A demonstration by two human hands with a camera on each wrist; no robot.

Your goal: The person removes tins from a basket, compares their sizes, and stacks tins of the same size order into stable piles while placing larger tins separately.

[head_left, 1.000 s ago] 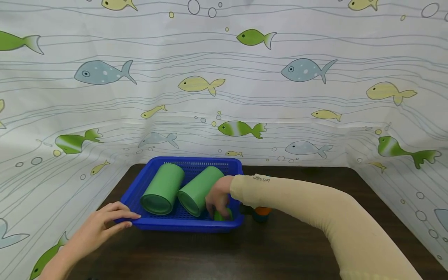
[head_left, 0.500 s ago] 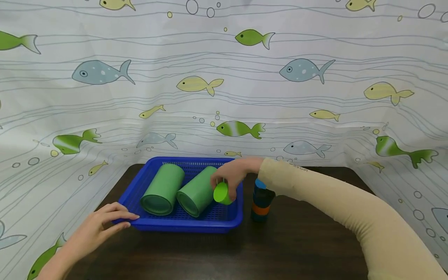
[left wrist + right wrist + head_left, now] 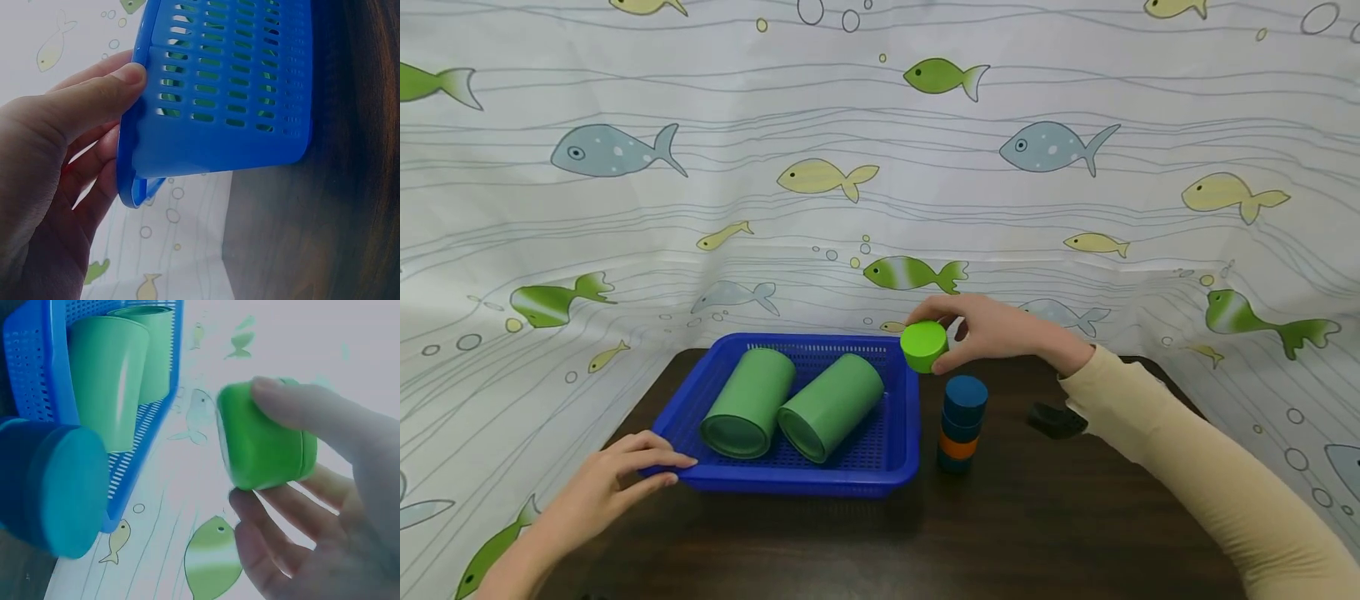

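My right hand pinches a bright green short cylinder between thumb and fingers, above the right rim of the blue basket. In the right wrist view the green cylinder shows rounded sides and a thin seam near one end. My left hand grips the near left corner of the blue plastic basket, thumb outside the rim and fingers on its other side. Inside the basket two large pale green cans lie on their sides. Just below the held cylinder stands a stack of blue and orange cylinders.
A small black object lies right of the stack, near my sleeve. Under everything is a dark brown wooden table. A white sheet printed with fish encloses the back and both sides.
My right hand has lifted the bright green cylinder out of the basket and carried it up and right. The stack, covered before by my arm, now shows fully. The left hand stays put.
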